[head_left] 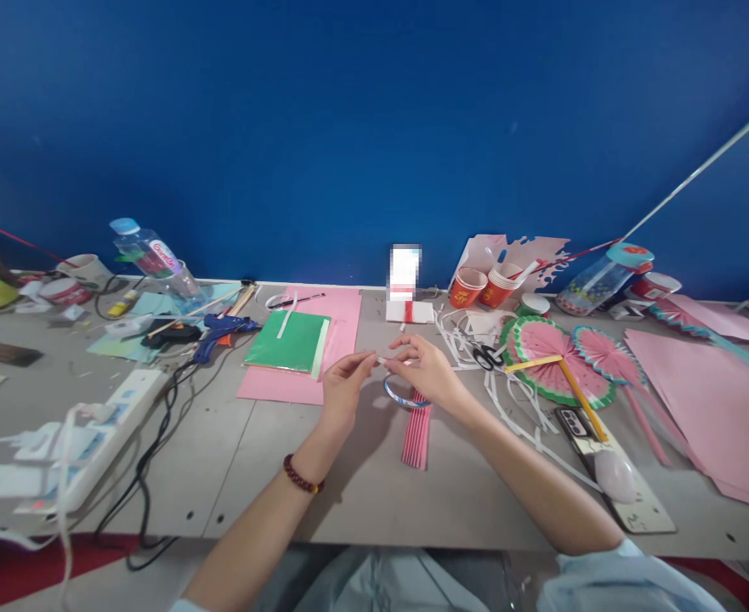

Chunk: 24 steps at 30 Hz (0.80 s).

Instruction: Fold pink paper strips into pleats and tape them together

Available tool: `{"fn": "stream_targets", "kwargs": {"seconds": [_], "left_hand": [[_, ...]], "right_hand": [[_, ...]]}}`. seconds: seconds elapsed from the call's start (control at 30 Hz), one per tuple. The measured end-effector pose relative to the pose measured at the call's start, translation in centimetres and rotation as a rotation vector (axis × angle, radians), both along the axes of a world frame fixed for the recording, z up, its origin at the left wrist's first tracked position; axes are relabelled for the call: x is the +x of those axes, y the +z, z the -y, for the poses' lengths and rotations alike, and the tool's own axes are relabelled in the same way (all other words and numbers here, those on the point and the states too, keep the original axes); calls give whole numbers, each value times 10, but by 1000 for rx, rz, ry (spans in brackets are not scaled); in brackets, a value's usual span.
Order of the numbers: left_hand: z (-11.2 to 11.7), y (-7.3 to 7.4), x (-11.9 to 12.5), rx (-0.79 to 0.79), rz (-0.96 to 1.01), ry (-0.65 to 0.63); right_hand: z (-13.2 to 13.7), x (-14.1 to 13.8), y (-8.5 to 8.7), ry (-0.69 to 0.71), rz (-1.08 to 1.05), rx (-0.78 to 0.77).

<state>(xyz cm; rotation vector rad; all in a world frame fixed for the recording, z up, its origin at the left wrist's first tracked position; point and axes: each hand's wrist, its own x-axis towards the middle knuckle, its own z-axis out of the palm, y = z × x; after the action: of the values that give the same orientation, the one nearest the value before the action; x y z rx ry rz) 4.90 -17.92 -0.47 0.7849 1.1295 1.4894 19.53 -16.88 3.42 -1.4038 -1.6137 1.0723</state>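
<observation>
Near the middle of the table, my left hand pinches thumb and fingers together, its tips almost meeting those of my right hand. Between the fingertips shows a small whitish strip, too tiny to make out fully. My right hand is also closed in a pinch, with some fingers raised. Just under it is a thin blue-and-white ring that looks like a tape roll; whether it hangs or lies on the table I cannot tell. A pleated strip of pink paper lies below, its top partly covered by the ring.
To the left are a green packet on pink paper, a blue glue gun and a power strip. Scissors, white paper strips, a watermelon paper fan and a phone lie right.
</observation>
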Motion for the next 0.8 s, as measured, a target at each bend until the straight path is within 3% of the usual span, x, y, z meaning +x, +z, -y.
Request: {"fn": "stream_targets", "kwargs": {"seconds": [0.4, 0.63, 0.8], "left_hand": [[0, -2, -2, 38, -14, -46], [0, 1, -2, 36, -17, -22], [0, -1, -2, 70, -20, -77]], "right_hand": [[-1, 2, 2, 41, 122, 34], [-1, 2, 5, 75, 104, 39], [-3, 3, 0, 55, 87, 31]]}}
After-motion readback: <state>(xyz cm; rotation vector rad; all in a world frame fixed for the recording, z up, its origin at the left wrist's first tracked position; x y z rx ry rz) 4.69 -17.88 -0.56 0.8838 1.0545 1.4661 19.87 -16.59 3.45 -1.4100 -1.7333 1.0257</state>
